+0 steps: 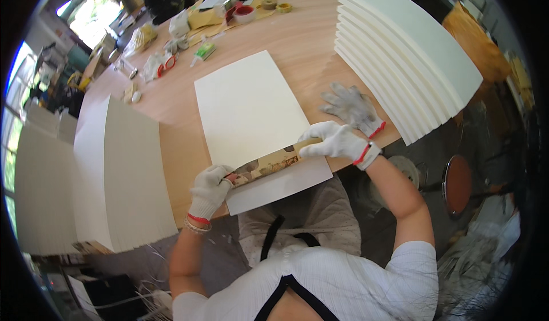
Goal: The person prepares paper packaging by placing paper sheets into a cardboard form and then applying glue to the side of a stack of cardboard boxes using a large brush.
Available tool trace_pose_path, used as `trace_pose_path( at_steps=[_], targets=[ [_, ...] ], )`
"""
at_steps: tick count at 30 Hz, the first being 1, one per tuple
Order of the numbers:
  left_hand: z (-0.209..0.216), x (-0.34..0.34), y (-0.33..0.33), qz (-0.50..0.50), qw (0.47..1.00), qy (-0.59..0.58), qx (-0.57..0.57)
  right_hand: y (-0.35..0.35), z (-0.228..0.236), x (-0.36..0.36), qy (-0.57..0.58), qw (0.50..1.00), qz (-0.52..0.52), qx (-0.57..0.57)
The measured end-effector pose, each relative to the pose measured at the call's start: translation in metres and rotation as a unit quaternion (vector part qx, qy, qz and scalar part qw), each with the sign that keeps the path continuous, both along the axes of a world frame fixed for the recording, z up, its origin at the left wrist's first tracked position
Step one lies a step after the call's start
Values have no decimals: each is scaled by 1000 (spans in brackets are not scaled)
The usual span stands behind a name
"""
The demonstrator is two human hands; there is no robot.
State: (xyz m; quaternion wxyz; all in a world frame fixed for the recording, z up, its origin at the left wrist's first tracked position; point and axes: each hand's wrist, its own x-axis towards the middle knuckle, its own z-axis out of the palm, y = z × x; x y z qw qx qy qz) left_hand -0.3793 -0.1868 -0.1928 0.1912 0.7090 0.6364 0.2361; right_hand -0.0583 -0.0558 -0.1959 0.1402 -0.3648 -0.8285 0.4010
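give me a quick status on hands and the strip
Left hand and right hand gripping strip ends. Strip flat across white sheet. Spare glove lying nearby.

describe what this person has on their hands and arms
Both the left hand and the right hand wear white knitted work gloves with red-trimmed cuffs. Thin bracelets sit at the left wrist. Forearms are bare; short white ribbed sleeves with black trim cover the upper arms.

We wear white knit gloves with red cuffs on our left hand [210, 189] and right hand [337, 142], a white black-trimmed top, and bracelets.
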Motion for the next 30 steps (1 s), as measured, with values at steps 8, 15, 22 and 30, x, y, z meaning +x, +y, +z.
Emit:
trace_pose_path(
  at_steps=[8,15,22,30],
  targets=[
    [-5,8,12,117,988,-15,-95,-10,-24,-20,-60,985,-131,93],
    [31,14,48,-52,965,255,-2,0,-30,-17,7,986,-137,93],
    [40,77,111,-408,751,512,-89,30,9,22,-106,898,-189,382],
    [56,83,128,-443,734,496,-137,-10,20,-7,138,917,121,354]
  ],
)
